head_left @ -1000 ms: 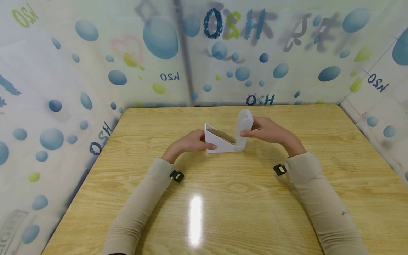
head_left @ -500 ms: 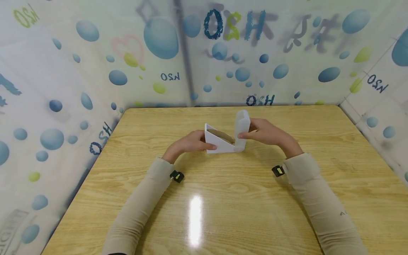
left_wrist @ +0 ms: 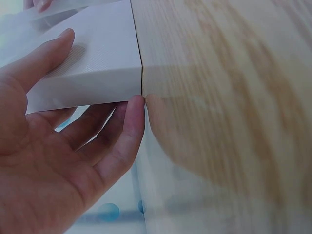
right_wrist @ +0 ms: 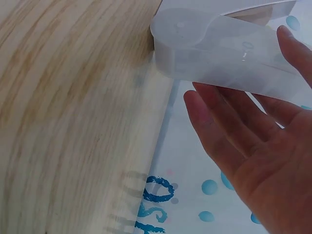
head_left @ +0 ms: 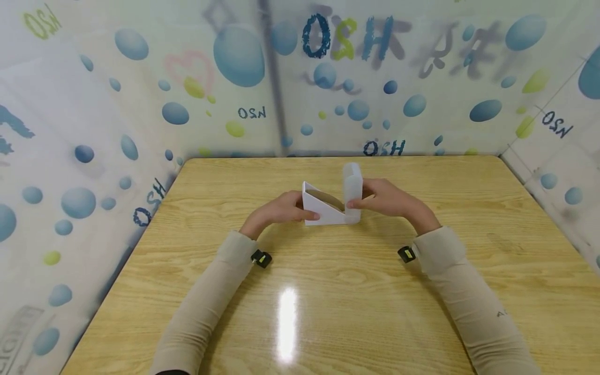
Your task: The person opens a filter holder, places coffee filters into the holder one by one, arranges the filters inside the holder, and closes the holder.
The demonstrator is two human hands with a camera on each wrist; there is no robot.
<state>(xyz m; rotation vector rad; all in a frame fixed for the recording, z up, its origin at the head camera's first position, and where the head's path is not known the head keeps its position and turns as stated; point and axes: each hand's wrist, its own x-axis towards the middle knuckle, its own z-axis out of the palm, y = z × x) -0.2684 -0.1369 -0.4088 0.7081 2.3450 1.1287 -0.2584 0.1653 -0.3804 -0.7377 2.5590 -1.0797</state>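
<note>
A white box (head_left: 323, 214) with a slanted open top stands near the middle of the table, something brown showing inside it. At its right end a frosted, see-through flip lid (head_left: 352, 185) stands about upright. My left hand (head_left: 283, 207) grips the box's left end, thumb on the near face and fingers behind; the left wrist view shows the thumb lying on the white wall (left_wrist: 97, 53). With thumb in front and fingers behind, my right hand (head_left: 389, 198) holds the lid. In the right wrist view, the lid's rounded end (right_wrist: 180, 36) meets the box.
The wood-grain table (head_left: 347, 302) carries a bright light reflection near its front. A patterned sheet (head_left: 300, 114) with blue and green spots rises behind the table's back edge and along both sides. Small black devices (head_left: 407, 254) sit at both wrists.
My right hand has moved left and slightly down, swinging the lid from leaning right to about upright. The left hand and the box have stayed in place.
</note>
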